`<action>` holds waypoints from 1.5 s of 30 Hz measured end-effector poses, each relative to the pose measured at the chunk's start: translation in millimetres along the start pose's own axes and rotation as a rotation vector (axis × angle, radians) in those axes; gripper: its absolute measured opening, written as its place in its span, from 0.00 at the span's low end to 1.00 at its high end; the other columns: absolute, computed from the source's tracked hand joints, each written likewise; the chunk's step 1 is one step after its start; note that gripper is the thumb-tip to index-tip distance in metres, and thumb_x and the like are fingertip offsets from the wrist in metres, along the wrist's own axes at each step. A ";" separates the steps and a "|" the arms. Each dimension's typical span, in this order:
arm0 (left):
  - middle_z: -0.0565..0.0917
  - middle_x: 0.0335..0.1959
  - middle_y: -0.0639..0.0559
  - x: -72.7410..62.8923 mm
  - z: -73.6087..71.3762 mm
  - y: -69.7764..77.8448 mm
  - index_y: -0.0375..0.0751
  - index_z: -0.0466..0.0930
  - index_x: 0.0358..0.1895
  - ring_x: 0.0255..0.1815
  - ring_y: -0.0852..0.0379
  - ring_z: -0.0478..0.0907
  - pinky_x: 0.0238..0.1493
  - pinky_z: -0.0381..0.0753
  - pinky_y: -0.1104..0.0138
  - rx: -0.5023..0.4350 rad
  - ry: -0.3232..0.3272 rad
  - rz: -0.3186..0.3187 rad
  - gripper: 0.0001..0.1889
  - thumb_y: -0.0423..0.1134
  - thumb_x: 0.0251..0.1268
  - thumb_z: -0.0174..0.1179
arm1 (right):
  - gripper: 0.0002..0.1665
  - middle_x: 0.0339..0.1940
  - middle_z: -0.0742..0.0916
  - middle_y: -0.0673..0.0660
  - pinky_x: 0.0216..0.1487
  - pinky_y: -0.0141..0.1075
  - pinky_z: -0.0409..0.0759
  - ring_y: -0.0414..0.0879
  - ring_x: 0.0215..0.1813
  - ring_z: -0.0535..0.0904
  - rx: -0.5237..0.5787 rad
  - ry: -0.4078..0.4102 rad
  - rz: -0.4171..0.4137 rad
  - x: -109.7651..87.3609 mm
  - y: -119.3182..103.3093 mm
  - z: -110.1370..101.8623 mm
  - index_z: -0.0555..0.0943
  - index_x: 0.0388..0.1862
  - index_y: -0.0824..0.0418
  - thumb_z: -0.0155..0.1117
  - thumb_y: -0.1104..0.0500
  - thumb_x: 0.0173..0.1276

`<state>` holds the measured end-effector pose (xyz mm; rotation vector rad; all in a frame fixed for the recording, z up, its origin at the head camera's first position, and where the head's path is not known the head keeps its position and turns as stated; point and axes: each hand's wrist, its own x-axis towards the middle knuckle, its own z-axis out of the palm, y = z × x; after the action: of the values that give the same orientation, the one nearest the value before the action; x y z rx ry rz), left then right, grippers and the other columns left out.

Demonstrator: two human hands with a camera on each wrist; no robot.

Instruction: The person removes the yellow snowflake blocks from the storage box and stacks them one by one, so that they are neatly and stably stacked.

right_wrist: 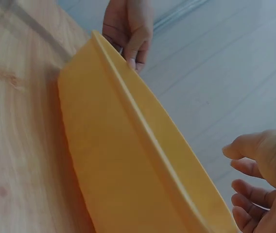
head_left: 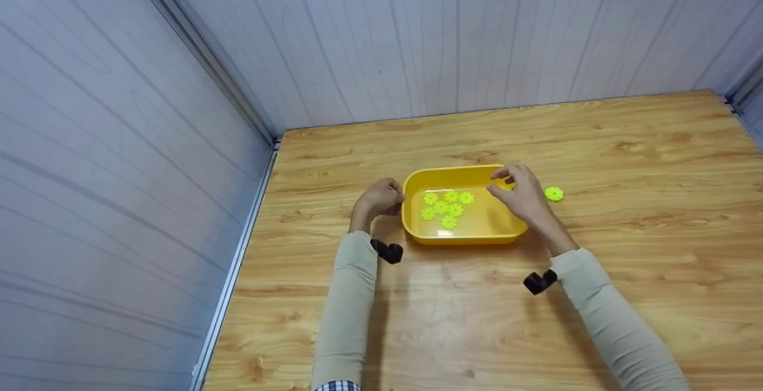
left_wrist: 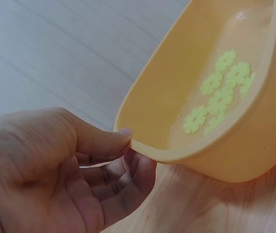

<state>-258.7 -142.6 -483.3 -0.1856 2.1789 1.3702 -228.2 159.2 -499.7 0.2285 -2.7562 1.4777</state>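
A yellow plastic basin (head_left: 477, 231) stands on the wooden table, with several bright yellow-green flower-shaped pieces (head_left: 441, 207) lying flat in its left half. My left hand (head_left: 381, 197) pinches the basin's left rim between thumb and fingers, as the left wrist view (left_wrist: 94, 165) also shows. Over the basin's right end hovers my right hand (head_left: 521, 195), thumb and fingers apart and nothing between them. In the right wrist view that hand (right_wrist: 259, 179) is beside the basin wall, its fingers loosely bent. One more flower piece (head_left: 554, 194) lies on the table just right of the right hand.
The wooden table (head_left: 453, 319) spreads around the basin. A pale panelled wall (head_left: 417, 39) rises behind it, and another wall (head_left: 119, 170) borders the left side. Black wrist cameras (head_left: 390, 253) are strapped at both sleeves.
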 end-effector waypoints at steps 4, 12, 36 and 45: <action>0.71 0.33 0.48 -0.1 0.2 -0.3 0.39 0.66 0.38 0.31 0.54 0.71 0.44 0.77 0.58 -0.003 0.003 -0.001 0.04 0.32 0.70 0.51 | 0.17 0.52 0.75 0.64 0.56 0.50 0.69 0.61 0.54 0.70 -0.006 -0.043 -0.033 -1.0 -2.9 10.3 0.77 0.49 0.67 0.63 0.57 0.67; 0.71 0.34 0.48 0.6 0.7 -1.4 0.40 0.66 0.39 0.32 0.53 0.71 0.52 0.77 0.53 -0.029 0.002 -0.006 0.04 0.32 0.70 0.51 | 0.18 0.52 0.75 0.65 0.56 0.51 0.69 0.61 0.54 0.70 -0.048 -0.122 -0.042 0.6 -4.7 30.1 0.77 0.50 0.67 0.64 0.58 0.65; 0.73 0.36 0.49 6.1 1.7 -13.1 0.39 0.68 0.43 0.34 0.55 0.72 0.49 0.77 0.57 -0.231 0.019 0.000 0.05 0.31 0.68 0.53 | 0.15 0.54 0.73 0.62 0.55 0.52 0.65 0.59 0.55 0.65 -0.339 -0.357 -0.067 4.9 -10.9 60.9 0.84 0.47 0.54 0.70 0.56 0.60; 0.73 0.37 0.50 7.2 1.2 -17.4 0.40 0.69 0.43 0.35 0.56 0.72 0.46 0.77 0.61 -0.258 0.036 -0.007 0.05 0.31 0.68 0.53 | 0.16 0.55 0.72 0.62 0.55 0.52 0.64 0.59 0.56 0.64 -0.398 -0.388 -0.117 7.6 -11.7 69.6 0.84 0.46 0.52 0.73 0.55 0.57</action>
<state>-257.5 -148.5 -501.2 -0.3153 2.0220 1.6532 -229.8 94.2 -528.2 0.7180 -3.1865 0.9076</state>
